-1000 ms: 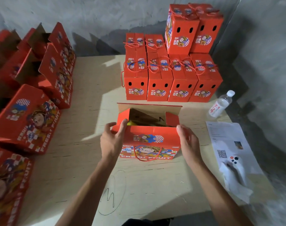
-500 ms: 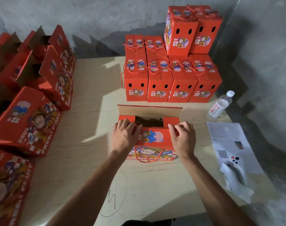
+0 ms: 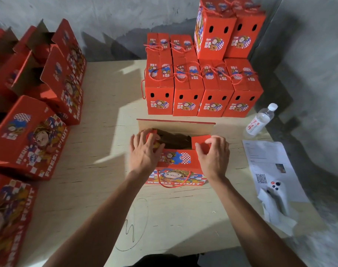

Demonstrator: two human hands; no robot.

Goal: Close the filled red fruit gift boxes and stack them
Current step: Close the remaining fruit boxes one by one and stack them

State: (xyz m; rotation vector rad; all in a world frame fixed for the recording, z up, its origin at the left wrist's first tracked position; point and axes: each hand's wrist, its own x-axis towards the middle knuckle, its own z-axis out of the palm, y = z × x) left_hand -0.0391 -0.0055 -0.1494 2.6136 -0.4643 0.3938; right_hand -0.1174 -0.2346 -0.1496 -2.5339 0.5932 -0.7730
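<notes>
A red fruit gift box (image 3: 176, 175) stands in the middle of the wooden table (image 3: 106, 116), its top open and its far brown flap (image 3: 175, 125) upright. My left hand (image 3: 145, 153) presses the left side flap down with spread fingers. My right hand (image 3: 214, 155) pinches the right side flap between thumb and fingers. The near front flap lies folded between my hands. Dark contents show in the gap. Closed red boxes (image 3: 202, 89) stand stacked at the back right, two more on top.
Several open red boxes (image 3: 35, 116) lie along the left side. A water bottle (image 3: 259, 120), a printed sheet (image 3: 268, 162), a white controller (image 3: 278, 193) and a crumpled tissue sit on the right. A grey wall closes the back and right.
My hands went from the box's outer sides onto its top; the near flap came down. They now sit further apart on the two side flaps.
</notes>
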